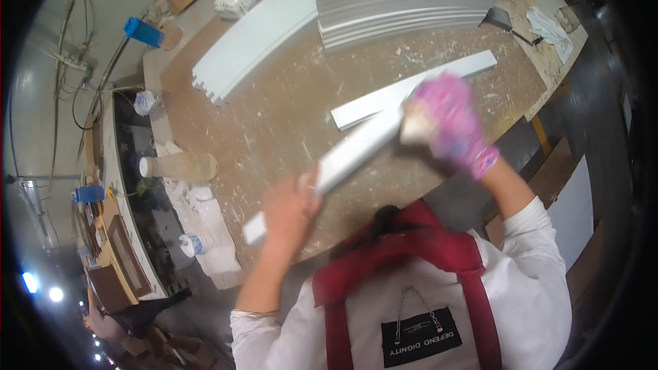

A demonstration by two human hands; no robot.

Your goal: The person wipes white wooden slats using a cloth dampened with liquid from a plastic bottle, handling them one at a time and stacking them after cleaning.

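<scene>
My bare left hand (pixel 291 209) is closed around a long white strip (pixel 360 151) near its lower-left end, and the strip slants up to the right over the table. At its far end is my right hand (pixel 445 120), in a pink patterned glove and smeared by motion. Its fingers are curled around a pale beige pad (pixel 415 125), which touches or nearly touches the strip; its exact kind is too blurred to tell. Just beyond, a second white strip (pixel 462 68) lies on the brown worktable (pixel 274 120), partly hidden by the glove.
Stacked white boards (pixel 411 0) stand at the back, with a shorter white stack (pixel 257 38) to their left. On the left are a bottle of cloudy liquid (pixel 181 166), a small white-and-blue container (pixel 192 244) and white paper (pixel 216 233). A white cloth (pixel 550 33) lies back right.
</scene>
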